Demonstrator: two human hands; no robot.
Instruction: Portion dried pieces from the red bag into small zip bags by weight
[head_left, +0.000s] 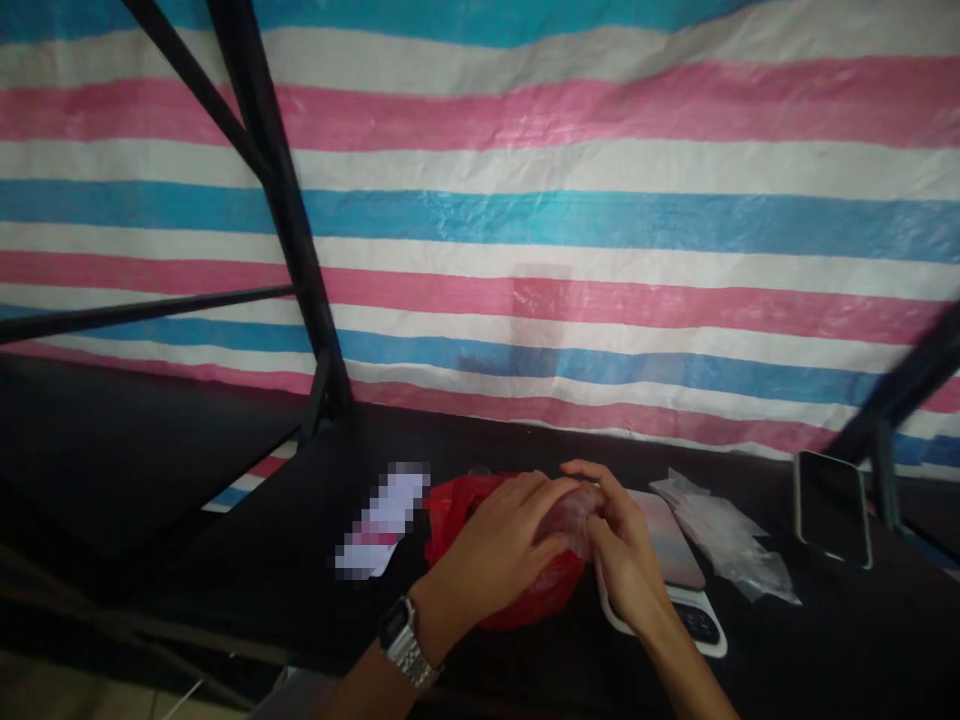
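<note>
My left hand (pixel 510 530), with a metal-band watch on its wrist, reaches over a red plastic bag (pixel 454 510). Its fingers curl round the left side of a small clear plastic bag (pixel 570 512) that looks filled with something reddish-brown. On the other side, my right hand (pixel 621 530) pinches the same small bag between thumb and fingers. What exactly lies inside it I cannot make out. Just right of the red bag, partly under my right hand, sits a white kitchen scale (pixel 679 565) with a dark display.
Flat clear plastic bags (pixel 731 540) lie in a pile right of the scale. Farther right is a smartphone (pixel 832 508). A blurred-out paper (pixel 382 525) lies on the left of the black tabletop (pixel 292 560). Black metal posts (pixel 289 220) and a striped sheet (pixel 570 220) stand behind.
</note>
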